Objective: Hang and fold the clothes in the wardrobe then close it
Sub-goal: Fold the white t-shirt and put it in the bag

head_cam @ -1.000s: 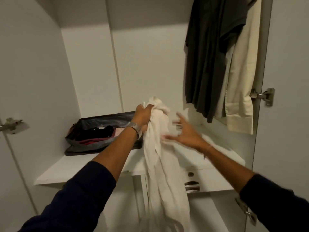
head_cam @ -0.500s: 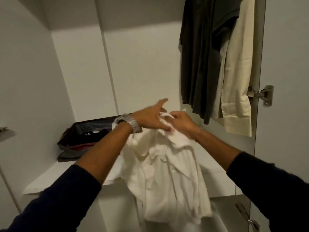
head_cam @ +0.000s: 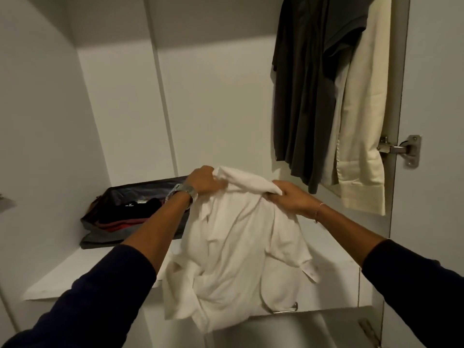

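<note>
Centrally, we hold a white shirt [head_cam: 233, 249] by its upper edge, above and in front of the wardrobe shelf [head_cam: 82, 270]. Our left hand [head_cam: 204, 180] grasps one bunched end of the collar region; our right hand [head_cam: 288, 197] is clenched round the other end, so that the cloth between them forms a short rolled ridge. The body of the shirt hangs below the hands, creased, with one cuff [head_cam: 311, 271] falling to the right and the hem draping past the shelf's front edge, partly over a metal drawer handle [head_cam: 286, 308]. Behind the left forearm, an open dark bag [head_cam: 125, 214] of folded garments rests on the shelf. At upper right, a dark garment [head_cam: 306, 96] and a cream garment [head_cam: 361, 126] hang beside the door hinge [head_cam: 401, 148].

We judge the step in hand to be opening out the shirt before hanging or folding it. To do it well, we should slide the hands apart along the collar until each finds a shoulder seam, then give a light shake so the sleeves drop free. Keeping the hem off the drawer handle would avoid a snag. Whether a hanger lies within reach we cannot tell.
</note>
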